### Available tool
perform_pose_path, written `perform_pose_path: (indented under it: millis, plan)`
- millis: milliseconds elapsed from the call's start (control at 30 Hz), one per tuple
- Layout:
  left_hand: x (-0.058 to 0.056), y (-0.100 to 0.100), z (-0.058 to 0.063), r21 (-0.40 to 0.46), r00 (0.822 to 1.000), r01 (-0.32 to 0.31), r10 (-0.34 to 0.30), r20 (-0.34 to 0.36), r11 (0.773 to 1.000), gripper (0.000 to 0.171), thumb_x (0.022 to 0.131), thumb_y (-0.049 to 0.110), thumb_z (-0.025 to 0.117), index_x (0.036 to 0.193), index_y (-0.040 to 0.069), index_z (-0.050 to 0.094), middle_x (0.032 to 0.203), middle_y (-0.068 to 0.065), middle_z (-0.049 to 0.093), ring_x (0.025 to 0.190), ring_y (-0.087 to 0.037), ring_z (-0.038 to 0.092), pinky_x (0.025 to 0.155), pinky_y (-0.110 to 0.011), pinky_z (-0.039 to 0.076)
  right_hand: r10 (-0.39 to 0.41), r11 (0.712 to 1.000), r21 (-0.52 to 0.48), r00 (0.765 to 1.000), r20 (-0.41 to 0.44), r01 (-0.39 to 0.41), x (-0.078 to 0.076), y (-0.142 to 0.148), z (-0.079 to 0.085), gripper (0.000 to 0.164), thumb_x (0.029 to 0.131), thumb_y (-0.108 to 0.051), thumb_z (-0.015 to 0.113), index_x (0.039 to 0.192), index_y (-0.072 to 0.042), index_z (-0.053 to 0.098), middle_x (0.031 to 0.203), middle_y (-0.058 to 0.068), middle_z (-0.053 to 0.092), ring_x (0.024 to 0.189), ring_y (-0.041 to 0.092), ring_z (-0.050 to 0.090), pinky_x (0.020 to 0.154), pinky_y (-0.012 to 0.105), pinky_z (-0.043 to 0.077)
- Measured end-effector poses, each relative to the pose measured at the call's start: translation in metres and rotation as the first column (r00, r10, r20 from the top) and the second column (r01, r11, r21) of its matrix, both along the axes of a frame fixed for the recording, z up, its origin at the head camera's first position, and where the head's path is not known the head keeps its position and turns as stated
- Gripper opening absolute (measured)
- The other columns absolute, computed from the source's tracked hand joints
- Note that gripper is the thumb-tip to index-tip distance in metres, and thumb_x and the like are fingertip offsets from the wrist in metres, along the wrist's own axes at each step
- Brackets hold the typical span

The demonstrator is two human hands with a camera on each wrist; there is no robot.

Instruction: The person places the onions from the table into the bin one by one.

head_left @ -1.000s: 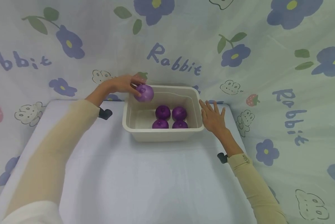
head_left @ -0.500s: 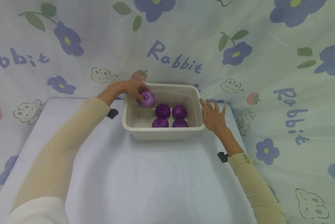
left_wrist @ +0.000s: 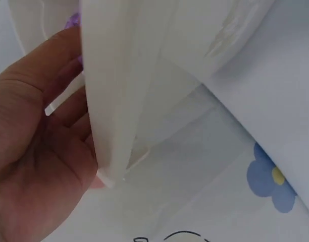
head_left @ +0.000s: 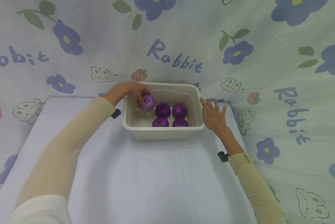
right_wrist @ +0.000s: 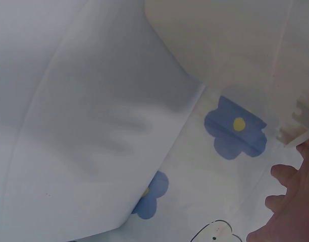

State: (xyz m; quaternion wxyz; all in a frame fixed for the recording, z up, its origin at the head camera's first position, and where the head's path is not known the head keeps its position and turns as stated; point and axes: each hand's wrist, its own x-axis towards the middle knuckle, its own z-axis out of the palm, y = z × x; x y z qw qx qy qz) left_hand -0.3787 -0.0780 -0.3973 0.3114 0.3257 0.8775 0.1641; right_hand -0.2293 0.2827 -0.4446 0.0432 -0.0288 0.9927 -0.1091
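Observation:
In the head view my left hand (head_left: 136, 91) reaches over the left back rim of a cream plastic bin and grips a purple onion (head_left: 146, 103) inside it. The left wrist view shows that hand (left_wrist: 48, 136) beside the bin wall (left_wrist: 111, 91), which hides most of the onion (left_wrist: 72, 21). Several darker purple onions, one of them a back onion (head_left: 162, 110), sit in the middle and right of the bin (head_left: 163, 133). My right hand (head_left: 214, 118) rests with spread, straight fingers against the bin's right rim. Only part of the right hand (right_wrist: 293, 201) enters the right wrist view.
The bin stands at the back of a white-covered table (head_left: 156, 180). Behind and beside the table hangs a curtain (head_left: 178, 37) printed with flowers, rabbits and strawberries. A small dark device sits at the left wrist (head_left: 115, 114) and another at the right wrist (head_left: 222, 156).
My left hand has moved right and down with the onion, from above the bin's left back rim to lower inside the bin. The right hand has stayed at the right rim.

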Motion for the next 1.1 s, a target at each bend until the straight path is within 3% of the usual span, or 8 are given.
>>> perform_pose_path:
  millis: [133,267,400,567,733,867,1100]
  plan:
    - [0.003,0.003,-0.005,-0.020,0.998,0.047,-0.048,-0.052,0.999,0.059,0.083,0.004,0.077,0.137,-0.006,0.054,0.135,-0.026,0.057,0.125,-0.039,0.052,0.107,-0.049,0.042,-0.001,1.000,0.003,1.000,0.003,0.001,0.000,-0.001,-0.001,0.055,0.109,-0.041,0.011,0.162,-0.028,0.012,0.165,0.009,0.014,0.150,0.038,-0.003,0.111,0.067,-0.013]
    - [0.007,0.005,-0.008,-0.047,0.984,0.111,-0.116,-0.135,0.993,0.054,0.081,0.003,0.078,0.131,-0.006,0.059,0.128,-0.025,0.060,0.121,-0.039,0.054,0.105,-0.048,0.044,-0.001,1.000,-0.001,1.000,0.018,0.001,0.000,-0.001,-0.001,0.055,0.109,-0.041,0.010,0.162,-0.029,0.011,0.166,0.009,0.013,0.150,0.036,-0.006,0.111,0.066,-0.015]
    - [0.010,0.006,-0.009,-0.081,0.981,0.110,-0.121,-0.155,0.991,0.056,0.083,0.004,0.077,0.134,-0.003,0.058,0.131,-0.025,0.059,0.123,-0.040,0.053,0.106,-0.049,0.043,0.003,1.000,-0.003,1.000,0.027,-0.003,-0.001,-0.002,-0.001,0.055,0.109,-0.041,0.009,0.162,-0.029,0.010,0.166,0.009,0.012,0.150,0.035,-0.008,0.111,0.065,-0.016]
    - [0.012,0.004,-0.008,-0.095,0.987,0.045,-0.059,-0.151,0.994,0.061,0.085,0.005,0.074,0.141,-0.002,0.052,0.137,-0.027,0.054,0.127,-0.043,0.050,0.107,-0.053,0.041,0.009,1.000,-0.010,1.000,0.020,-0.009,-0.001,-0.002,0.000,0.054,0.109,-0.040,0.011,0.162,-0.028,0.011,0.166,0.009,0.012,0.150,0.036,-0.007,0.111,0.066,-0.015]
    - [0.012,-0.003,-0.002,0.011,0.988,0.003,-0.001,-0.153,1.000,0.060,0.083,-0.001,0.070,0.141,-0.005,0.051,0.137,-0.030,0.052,0.127,-0.045,0.049,0.106,-0.055,0.041,0.019,1.000,-0.006,1.000,0.013,-0.019,-0.004,0.001,-0.001,0.055,0.109,-0.040,0.011,0.162,-0.027,0.012,0.166,0.010,0.013,0.150,0.038,-0.005,0.111,0.067,-0.014]
    - [0.013,-0.015,0.002,0.130,0.978,0.003,0.024,-0.208,0.992,0.054,0.088,0.002,0.068,0.139,-0.006,0.052,0.137,-0.028,0.054,0.127,-0.045,0.050,0.107,-0.055,0.040,0.028,1.000,0.008,1.000,0.009,-0.028,-0.006,0.003,-0.002,0.055,0.109,-0.040,0.011,0.162,-0.027,0.012,0.165,0.010,0.013,0.150,0.039,-0.003,0.111,0.068,-0.013]
    - [0.029,-0.042,0.011,0.249,0.944,-0.107,0.177,-0.280,0.963,0.052,0.098,0.023,0.063,0.143,-0.001,0.051,0.143,-0.023,0.051,0.133,-0.042,0.045,0.111,-0.057,0.035,0.059,0.997,0.040,0.998,0.008,-0.059,-0.012,0.005,-0.003,0.055,0.108,-0.041,0.013,0.162,-0.028,0.012,0.166,0.009,0.011,0.150,0.038,-0.005,0.111,0.067,-0.014]
